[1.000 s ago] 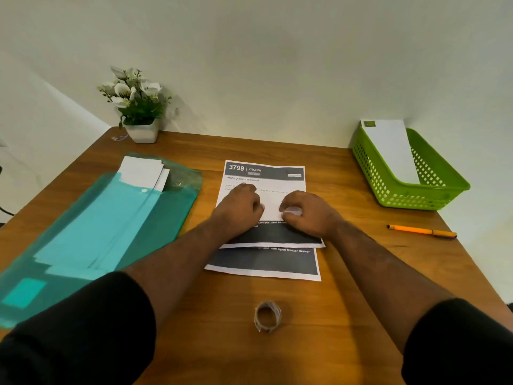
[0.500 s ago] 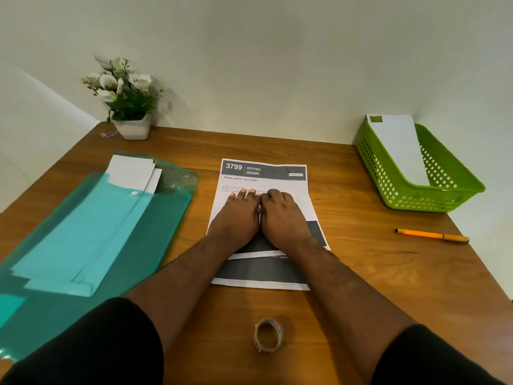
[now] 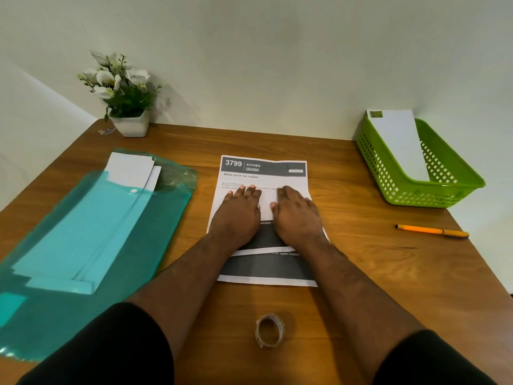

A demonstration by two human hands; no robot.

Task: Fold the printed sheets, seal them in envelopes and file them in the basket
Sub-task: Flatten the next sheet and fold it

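Note:
Two printed sheets lie stacked at the middle of the wooden table, the top one headed "3799 KITCHEN", the lower one showing a dark band near me. My left hand and my right hand press flat on the top sheet, side by side, fingers straight. White envelopes stick out of a teal plastic folder on the left. A green basket at the right back holds one white envelope leaning on its far rim.
A roll of clear tape stands near the table's front edge. An orange pen lies at the right, below the basket. A white pot of flowers sits at the back left against the wall.
My hands went from loosely curled and apart to flat and together on the top sheet, then the right hand slid a little to the right.

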